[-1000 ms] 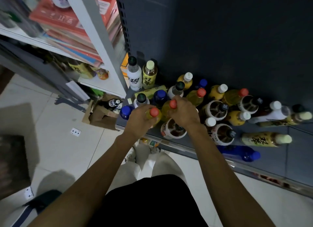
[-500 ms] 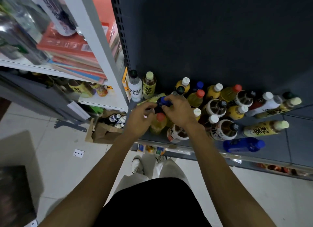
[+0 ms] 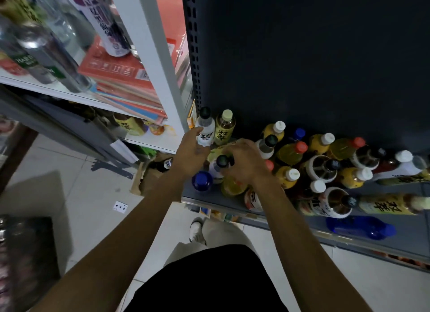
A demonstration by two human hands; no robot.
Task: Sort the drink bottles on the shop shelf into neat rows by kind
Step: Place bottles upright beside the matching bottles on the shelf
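Note:
A dark grey shop shelf (image 3: 406, 238) holds a jumble of drink bottles. My left hand (image 3: 189, 154) curls around the base of an upright white bottle with a black cap (image 3: 206, 130) at the back left corner. Beside that bottle stands a yellow tea bottle (image 3: 224, 127). My right hand (image 3: 246, 164) is closed over a second black-capped white bottle (image 3: 221, 164), and its fingers hide the bottle's right side. A blue-capped bottle (image 3: 202, 181) stands at the front left edge. Orange-juice bottles with red caps (image 3: 292, 152) and white caps (image 3: 287, 176) crowd the middle.
A blue bottle (image 3: 360, 226) and a yellow tea bottle (image 3: 391, 207) lie flat on the right. A white rack (image 3: 149, 55) with books and cans stands to the left. A cardboard box (image 3: 149, 183) and a playing card (image 3: 120, 206) are on the tiled floor.
Both hands left the red-capped bottles at the front and moved back and left. The left hand reached the back-corner white bottle. The camera moved closer.

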